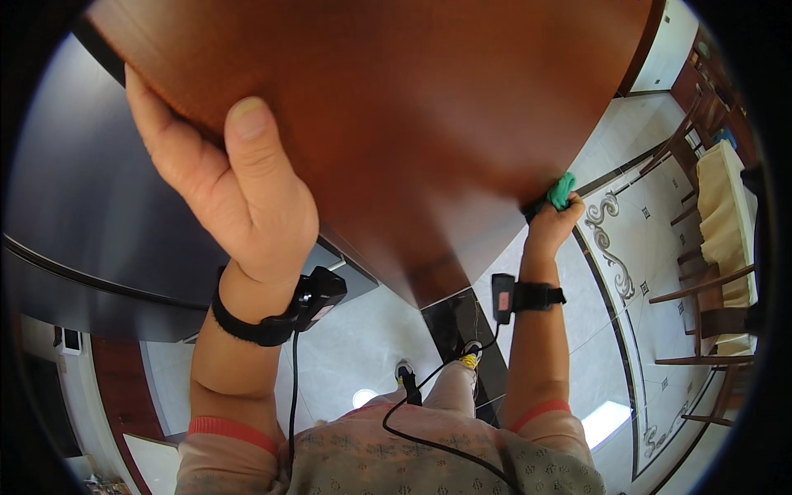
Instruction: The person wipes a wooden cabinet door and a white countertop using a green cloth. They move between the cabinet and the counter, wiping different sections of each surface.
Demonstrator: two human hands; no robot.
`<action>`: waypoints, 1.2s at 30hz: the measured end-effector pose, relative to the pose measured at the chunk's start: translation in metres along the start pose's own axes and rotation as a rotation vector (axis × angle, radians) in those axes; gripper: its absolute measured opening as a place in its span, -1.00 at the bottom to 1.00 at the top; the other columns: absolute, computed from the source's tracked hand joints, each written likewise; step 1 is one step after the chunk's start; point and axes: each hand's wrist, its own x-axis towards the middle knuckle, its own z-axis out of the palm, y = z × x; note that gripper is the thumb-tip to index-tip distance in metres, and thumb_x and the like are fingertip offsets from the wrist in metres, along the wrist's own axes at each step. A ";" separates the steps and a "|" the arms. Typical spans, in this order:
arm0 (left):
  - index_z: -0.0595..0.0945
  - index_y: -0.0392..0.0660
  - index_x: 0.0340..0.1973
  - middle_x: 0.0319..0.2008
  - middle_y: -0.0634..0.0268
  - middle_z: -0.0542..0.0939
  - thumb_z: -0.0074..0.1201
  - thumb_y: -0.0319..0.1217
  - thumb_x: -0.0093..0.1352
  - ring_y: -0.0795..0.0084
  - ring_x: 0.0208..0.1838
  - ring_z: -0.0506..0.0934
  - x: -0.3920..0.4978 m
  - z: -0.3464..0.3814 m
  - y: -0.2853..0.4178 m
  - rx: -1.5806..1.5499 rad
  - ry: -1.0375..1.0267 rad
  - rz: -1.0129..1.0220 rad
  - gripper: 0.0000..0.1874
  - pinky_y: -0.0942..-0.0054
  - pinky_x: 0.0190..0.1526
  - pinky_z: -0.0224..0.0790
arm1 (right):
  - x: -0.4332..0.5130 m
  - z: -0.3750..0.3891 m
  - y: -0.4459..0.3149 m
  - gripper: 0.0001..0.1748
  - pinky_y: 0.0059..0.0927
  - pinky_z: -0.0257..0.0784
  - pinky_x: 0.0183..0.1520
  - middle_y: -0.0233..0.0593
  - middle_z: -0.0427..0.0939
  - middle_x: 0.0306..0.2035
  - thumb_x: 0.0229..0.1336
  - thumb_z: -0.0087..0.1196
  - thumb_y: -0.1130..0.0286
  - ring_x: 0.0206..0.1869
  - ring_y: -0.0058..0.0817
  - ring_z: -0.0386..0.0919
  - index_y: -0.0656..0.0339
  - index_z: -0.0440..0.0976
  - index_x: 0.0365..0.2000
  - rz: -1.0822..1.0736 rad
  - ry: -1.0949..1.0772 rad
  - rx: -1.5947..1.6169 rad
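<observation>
A large glossy reddish-brown wooden panel, probably a door, stands upright before me and fills the upper middle. My left hand grips its left edge, thumb against the broad face and fingers along the side. At the panel's right edge, my right hand is closed around a crumpled green cloth. The cloth touches the panel there. A small dark part, too unclear to name, shows beside that hand. Black strapped devices, one on my left wrist and one on my right wrist, trail cables.
A dark, glossy refrigerator-like cabinet stands close on the left. On the right are wooden chairs and a table with a yellowish cloth. Pale floor tiles and a black threshold strip lie below, near my shoes.
</observation>
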 end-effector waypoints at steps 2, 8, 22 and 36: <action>0.10 -0.31 0.31 0.18 0.11 0.35 -0.24 -0.22 0.50 0.34 0.19 0.36 0.002 -0.003 -0.001 -0.018 -0.033 0.011 -0.42 0.38 0.24 0.18 | -0.029 0.008 -0.019 -0.60 -0.32 0.26 0.08 -0.04 0.34 -0.14 0.02 -0.05 0.71 -0.08 -0.27 0.34 0.32 0.23 -0.08 -0.256 0.072 -0.107; 0.06 -0.31 0.32 0.16 0.12 0.35 -0.18 -0.23 0.49 0.37 0.17 0.36 0.003 -0.007 0.000 -0.105 -0.088 0.013 -0.38 0.39 0.22 0.19 | -0.111 0.005 -0.030 -0.57 -0.19 0.17 0.07 -0.01 0.30 -0.16 -0.17 -0.19 0.81 -0.06 -0.10 0.26 0.26 0.24 -0.21 -0.686 -0.193 -0.090; 0.09 -0.35 0.33 0.32 -0.04 0.21 -0.09 -0.34 0.45 0.10 0.34 0.23 -0.012 0.001 -0.004 -0.112 0.010 -0.055 -0.37 0.22 0.34 0.01 | -0.234 0.009 0.001 -0.75 -0.33 0.27 -0.05 -0.21 0.35 -0.22 -0.09 -0.06 0.66 -0.13 -0.30 0.33 0.15 0.38 -0.33 0.065 -0.775 0.256; 0.24 -0.37 0.27 0.37 -0.13 0.14 -0.07 -0.33 0.42 -0.11 0.43 0.08 -0.083 -0.045 -0.001 0.028 -0.361 -0.120 -0.42 0.11 0.38 -0.11 | -0.136 -0.009 -0.073 -0.57 -0.32 0.31 -0.05 -0.16 0.31 -0.17 -0.25 0.13 0.76 -0.09 -0.23 0.33 0.14 0.39 -0.29 -0.957 -0.453 -0.084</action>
